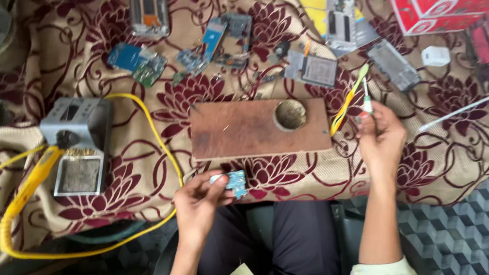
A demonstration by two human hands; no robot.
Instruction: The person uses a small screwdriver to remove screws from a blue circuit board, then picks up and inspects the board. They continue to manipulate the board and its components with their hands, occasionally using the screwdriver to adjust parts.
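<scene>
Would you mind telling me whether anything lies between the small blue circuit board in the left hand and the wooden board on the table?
Nothing visible does. The blue circuit board in the left hand sits just below the wooden board, with only bare patterned cloth between.

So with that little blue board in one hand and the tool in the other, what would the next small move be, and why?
Probably bringing the two hands together over the wooden board. The left hand pinches a small blue circuit board at the table edge, while the right hand holds a thin green-tipped tool upright, well apart from it.
</scene>
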